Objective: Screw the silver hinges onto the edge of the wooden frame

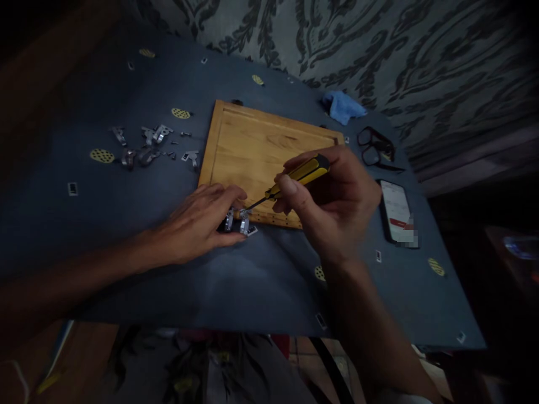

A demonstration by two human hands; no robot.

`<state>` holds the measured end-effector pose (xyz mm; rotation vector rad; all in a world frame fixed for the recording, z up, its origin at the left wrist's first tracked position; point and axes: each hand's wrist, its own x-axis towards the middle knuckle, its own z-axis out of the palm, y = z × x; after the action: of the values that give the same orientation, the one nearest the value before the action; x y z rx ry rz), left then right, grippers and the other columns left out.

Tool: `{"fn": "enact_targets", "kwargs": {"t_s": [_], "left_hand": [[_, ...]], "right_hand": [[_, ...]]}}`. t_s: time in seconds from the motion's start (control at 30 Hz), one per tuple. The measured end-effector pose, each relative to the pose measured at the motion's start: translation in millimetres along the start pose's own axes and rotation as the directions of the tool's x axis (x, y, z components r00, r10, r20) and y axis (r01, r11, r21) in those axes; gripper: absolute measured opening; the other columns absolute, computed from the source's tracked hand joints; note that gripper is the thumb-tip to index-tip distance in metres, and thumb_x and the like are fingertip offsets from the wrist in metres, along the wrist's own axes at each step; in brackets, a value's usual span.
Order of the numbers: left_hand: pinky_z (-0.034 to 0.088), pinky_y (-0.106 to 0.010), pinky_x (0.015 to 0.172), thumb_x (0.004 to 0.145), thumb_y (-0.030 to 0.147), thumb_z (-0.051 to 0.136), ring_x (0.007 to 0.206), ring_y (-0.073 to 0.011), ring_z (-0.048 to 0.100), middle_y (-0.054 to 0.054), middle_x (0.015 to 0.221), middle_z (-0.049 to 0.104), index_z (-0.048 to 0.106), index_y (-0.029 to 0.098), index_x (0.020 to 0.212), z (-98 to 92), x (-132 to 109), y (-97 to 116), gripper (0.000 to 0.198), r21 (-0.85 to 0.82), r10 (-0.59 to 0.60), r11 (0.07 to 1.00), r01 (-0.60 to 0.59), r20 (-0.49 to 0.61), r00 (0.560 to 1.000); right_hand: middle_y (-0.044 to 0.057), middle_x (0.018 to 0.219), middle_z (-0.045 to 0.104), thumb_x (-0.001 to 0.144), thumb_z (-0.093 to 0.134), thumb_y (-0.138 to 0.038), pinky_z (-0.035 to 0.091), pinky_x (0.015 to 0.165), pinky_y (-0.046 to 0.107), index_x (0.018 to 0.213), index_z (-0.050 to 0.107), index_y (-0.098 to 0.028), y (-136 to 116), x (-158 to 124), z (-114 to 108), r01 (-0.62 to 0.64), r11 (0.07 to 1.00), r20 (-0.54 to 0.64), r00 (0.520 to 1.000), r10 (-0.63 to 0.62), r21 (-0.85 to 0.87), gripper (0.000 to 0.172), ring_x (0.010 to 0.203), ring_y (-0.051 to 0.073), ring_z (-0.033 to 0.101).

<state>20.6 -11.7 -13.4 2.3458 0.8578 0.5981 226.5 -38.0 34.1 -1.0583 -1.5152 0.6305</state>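
The right hand [339, 205], curled round a slim yellow-and-black screwdriver [300, 175], seems to be working a silver metal hinge [245, 225]; the left hand [205, 216] is half open, hold unclear. Turning next needs a well-seated tip.

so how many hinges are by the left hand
2: one hinge nearer the palm of the left hand, the other hinge at the tip of the screwdriver. The hand may hide more.
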Motion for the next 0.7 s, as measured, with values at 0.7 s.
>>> {"fn": "enact_targets", "kwargs": {"t_s": [0.7], "left_hand": [[0.051,-0.043,0.100,0.087,0.032,0.081,0.116,-0.0271,0.065,-0.006,0.121,0.070,0.054,0.023,0.122,-1.4,0.9,2.0,0.045,0.004,-0.009,1.000,0.009,0.015,1.000]], "right_hand": [[-0.004,0.067,0.057,0.079,0.087,-0.045,0.047,0.046,0.033,0.071,0.058,-0.027,4.3,-5.2,4.2,0.000,0.988,-0.113,0.993,-0.018,-0.155,0.035,0.052,0.015,0.054]]}}
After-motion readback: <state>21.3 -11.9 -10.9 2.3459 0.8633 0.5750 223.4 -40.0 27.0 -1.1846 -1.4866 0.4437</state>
